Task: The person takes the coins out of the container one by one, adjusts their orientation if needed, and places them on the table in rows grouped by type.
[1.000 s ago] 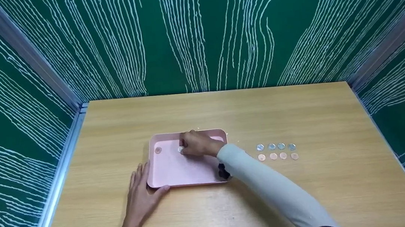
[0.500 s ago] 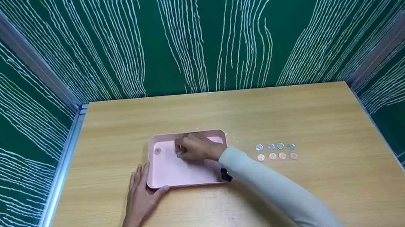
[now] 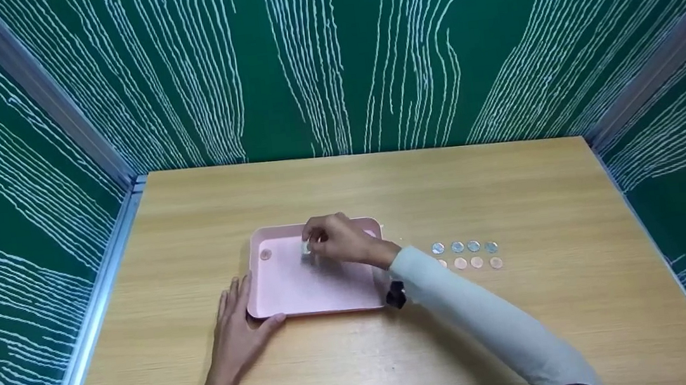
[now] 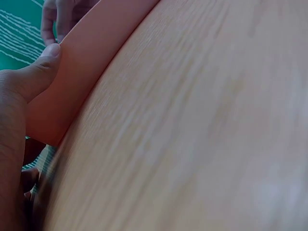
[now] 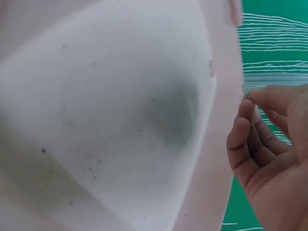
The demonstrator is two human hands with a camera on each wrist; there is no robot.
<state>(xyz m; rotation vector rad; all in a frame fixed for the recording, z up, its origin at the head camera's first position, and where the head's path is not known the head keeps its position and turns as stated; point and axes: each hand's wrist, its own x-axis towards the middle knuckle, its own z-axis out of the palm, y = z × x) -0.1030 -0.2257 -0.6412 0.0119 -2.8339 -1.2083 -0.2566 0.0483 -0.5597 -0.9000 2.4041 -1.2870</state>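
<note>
In the head view my right hand (image 3: 342, 240) is over the pink tray (image 3: 315, 294). Thumb and index finger pinch a small silver coin (image 3: 305, 247), seen thin and edge-on as a coin (image 5: 246, 90) in the right wrist view. The other fingers are bent toward the palm. A copper-coloured coin (image 3: 265, 255) lies in the tray's back left part. My left hand (image 3: 240, 337) rests at the front left corner of the tray, straight fingers along the left side. Its thumb (image 4: 50, 53) touches the front rim in the left wrist view.
Right of the tray, several silver coins (image 3: 458, 247) lie in a row on the wooden table (image 3: 360, 356). A row of copper-coloured coins (image 3: 476, 262) lies in front of them, its left end partly hidden by the right sleeve (image 3: 476, 306). Green walls (image 3: 297, 63) enclose the table.
My right hand has pinched the silver coin, first shifting slightly left and forward, then lifting it up and back to the right. The left hand and tray have stayed put.
</note>
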